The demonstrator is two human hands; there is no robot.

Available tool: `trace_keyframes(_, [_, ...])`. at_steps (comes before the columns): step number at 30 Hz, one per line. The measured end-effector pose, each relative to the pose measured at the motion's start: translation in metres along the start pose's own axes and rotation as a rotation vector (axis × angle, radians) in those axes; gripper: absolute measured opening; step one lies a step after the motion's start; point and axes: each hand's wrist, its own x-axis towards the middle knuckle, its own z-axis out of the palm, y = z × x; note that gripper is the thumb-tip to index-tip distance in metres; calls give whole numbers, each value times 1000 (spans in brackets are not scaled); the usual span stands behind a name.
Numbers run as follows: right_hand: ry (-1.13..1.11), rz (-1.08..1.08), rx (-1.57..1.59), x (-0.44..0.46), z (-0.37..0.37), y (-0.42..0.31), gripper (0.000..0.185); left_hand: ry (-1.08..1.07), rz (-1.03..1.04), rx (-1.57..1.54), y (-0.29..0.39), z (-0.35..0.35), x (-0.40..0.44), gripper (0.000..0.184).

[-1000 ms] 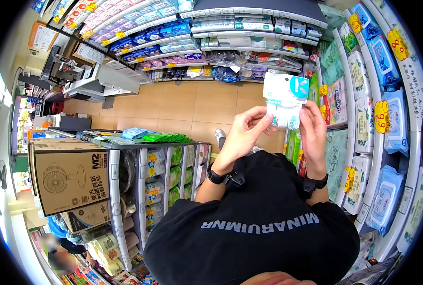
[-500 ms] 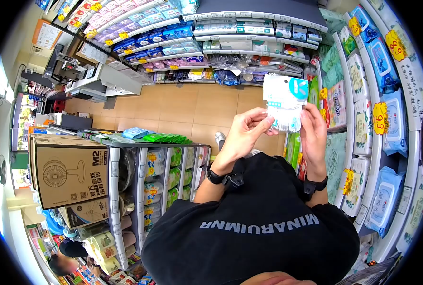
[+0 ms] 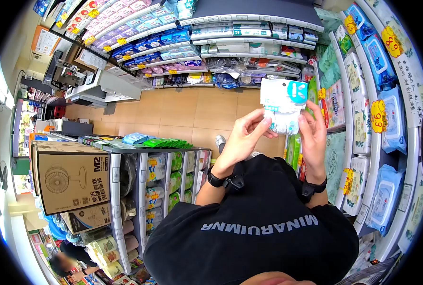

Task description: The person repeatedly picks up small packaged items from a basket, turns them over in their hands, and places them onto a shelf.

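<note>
A small white and teal packet [image 3: 282, 105] with a hang hole in its header is held up between my two hands. Pale contents show through its lower part, but I cannot make out what they are. My left hand [image 3: 247, 137] grips the packet's lower left edge, its thumb on the front. On the other side, my right hand [image 3: 313, 137] pinches the right edge, thumb against the lower corner and fingers partly behind. Each wrist wears a black band.
Shelves of packaged goods [image 3: 249, 33] run across the back. Close on the right stand wet-wipe packs [image 3: 387, 194] with yellow price tags. A fan box [image 3: 71, 178] tops the left shelf unit, and another person [image 3: 73, 259] is at lower left. Tiled floor [image 3: 187, 109] lies between.
The packet has tipped slightly and shifted a little left and down, so its teal print faces me more fully. Both hands keep hold of it. The person at lower left has moved an arm.
</note>
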Motion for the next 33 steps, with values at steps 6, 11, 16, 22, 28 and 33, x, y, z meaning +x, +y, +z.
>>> trace_keyframes(6, [-32, 0, -37, -2, -1, -1, 39, -20, 34, -29, -2, 0, 2, 39])
trace_keyframes(11, [9, -83, -75, 0, 7, -5, 44, -3, 19, -39, -1, 0, 0, 47])
trace_keyframes(16, [19, -89, -56, -2, 9, -9, 51, -2, 7, -49, -2, -1, -1, 48])
trace_keyframes(22, [11, -108, -69, -4, 9, -10, 53, 19, 22, -50, -10, -4, -2, 45])
trace_keyframes(28, [30, -123, -86, -5, 12, -12, 56, 17, -32, -115, -15, -9, -3, 47])
trace_keyframes(33, [41, -156, -80, -6, 14, -10, 53, 23, -43, -297, -16, -7, -2, 44])
